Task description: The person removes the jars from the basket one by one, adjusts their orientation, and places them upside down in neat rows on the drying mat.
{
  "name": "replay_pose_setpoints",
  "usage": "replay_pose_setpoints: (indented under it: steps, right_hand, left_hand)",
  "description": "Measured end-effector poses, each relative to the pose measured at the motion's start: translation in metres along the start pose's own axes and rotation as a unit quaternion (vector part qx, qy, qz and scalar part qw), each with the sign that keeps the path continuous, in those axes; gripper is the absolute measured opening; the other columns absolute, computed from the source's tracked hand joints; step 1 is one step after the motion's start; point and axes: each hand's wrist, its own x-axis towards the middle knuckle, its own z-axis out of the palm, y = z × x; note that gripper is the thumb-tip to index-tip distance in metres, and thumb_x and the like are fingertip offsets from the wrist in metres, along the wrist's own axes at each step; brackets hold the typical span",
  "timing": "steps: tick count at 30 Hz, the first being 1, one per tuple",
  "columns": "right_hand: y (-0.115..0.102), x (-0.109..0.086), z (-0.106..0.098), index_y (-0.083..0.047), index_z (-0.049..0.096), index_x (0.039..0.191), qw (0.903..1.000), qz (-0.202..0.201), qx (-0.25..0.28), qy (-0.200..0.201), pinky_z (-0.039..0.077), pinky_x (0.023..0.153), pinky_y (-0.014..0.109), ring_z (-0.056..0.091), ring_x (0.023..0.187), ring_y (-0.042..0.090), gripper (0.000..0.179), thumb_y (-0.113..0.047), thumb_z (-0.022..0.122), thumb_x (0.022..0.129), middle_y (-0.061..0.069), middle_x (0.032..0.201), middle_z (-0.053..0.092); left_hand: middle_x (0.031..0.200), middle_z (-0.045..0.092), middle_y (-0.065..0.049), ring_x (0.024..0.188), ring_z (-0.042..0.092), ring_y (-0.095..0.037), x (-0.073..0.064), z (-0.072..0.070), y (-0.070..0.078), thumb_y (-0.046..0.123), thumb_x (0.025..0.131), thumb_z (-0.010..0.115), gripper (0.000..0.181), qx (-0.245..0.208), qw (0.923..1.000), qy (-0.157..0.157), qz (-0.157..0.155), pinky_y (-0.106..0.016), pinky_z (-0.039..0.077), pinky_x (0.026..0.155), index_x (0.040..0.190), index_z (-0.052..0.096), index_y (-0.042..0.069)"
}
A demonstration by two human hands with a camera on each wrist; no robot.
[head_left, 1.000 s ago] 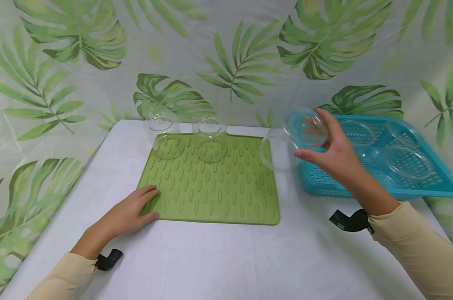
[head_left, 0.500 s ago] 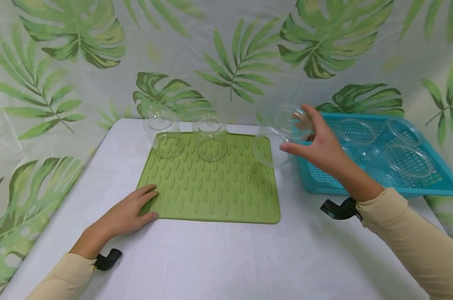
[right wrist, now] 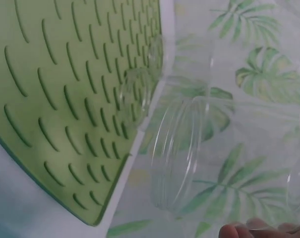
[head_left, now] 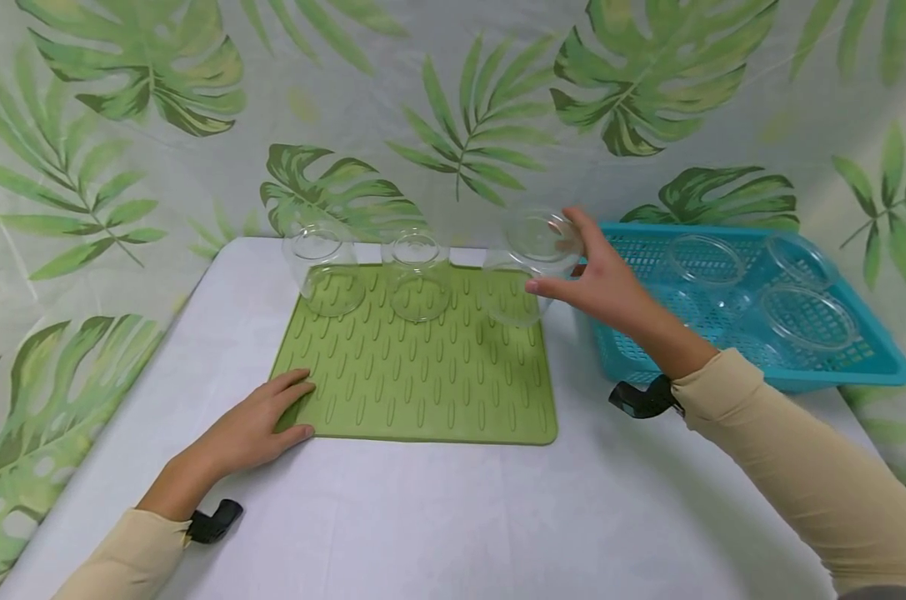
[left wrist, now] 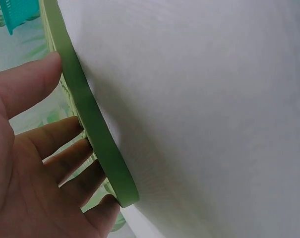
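My right hand (head_left: 610, 279) grips a transparent cup (head_left: 523, 267) by its upper part, thumb in front and fingers behind. The cup is bottom up over the back right part of a green ribbed mat (head_left: 422, 375); in the right wrist view its wide rim (right wrist: 174, 153) faces the mat, apart from it. Two similar upturned cups, a left one (head_left: 325, 271) and a middle one (head_left: 417, 275), stand along the mat's back edge. My left hand (head_left: 246, 429) rests at the mat's front left corner, its fairly straight fingers (left wrist: 60, 134) touching the edge.
A turquoise plastic basket (head_left: 760, 382) sits at the right of the white-covered table (head_left: 422, 517), with several transparent cups (head_left: 808, 317) inside. A leaf-print cloth (head_left: 483, 108) hangs behind the table's back edge.
My right hand has carried the cup leftward from beside the basket to over the mat's back right part. The left hand has stayed in place on the mat.
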Motion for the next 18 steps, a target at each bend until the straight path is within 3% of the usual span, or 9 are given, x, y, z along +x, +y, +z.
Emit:
replay_pose_setpoints:
  steps: [8, 18]
  right_hand:
    - [0.009, 0.018, 0.013, -0.027, 0.001, 0.161, 0.9994, 0.027, -0.017, -0.013, 0.041, 0.112, 0.056, 0.036, 0.145, 0.038, 0.107, -0.043, 0.075, 0.086, 0.01, 0.168, 0.012]
    - [0.023, 0.032, 0.021, -0.024, -0.002, 0.161, 0.998, 0.052, -0.032, -0.014, 0.045, 0.105, 0.06, 0.04, 0.14, 0.043, 0.109, -0.05, 0.074, 0.086, 0.014, 0.167, 0.012]
  left_hand:
    - [0.155, 0.038, -0.025, 0.141, 0.037, -0.048, -0.001, -0.001, 0.003, 0.025, 0.093, 0.068, 0.061, -0.007, 1.0, 0.0, -0.002, -0.063, 0.038, 0.111, 0.143, 0.048, -0.004]
    - [0.154, 0.039, -0.023, 0.141, 0.037, -0.048, 0.0, -0.001, 0.004, 0.025, 0.093, 0.067, 0.061, -0.007, 0.9999, -0.003, -0.009, -0.063, 0.038, 0.11, 0.143, 0.047, -0.003]
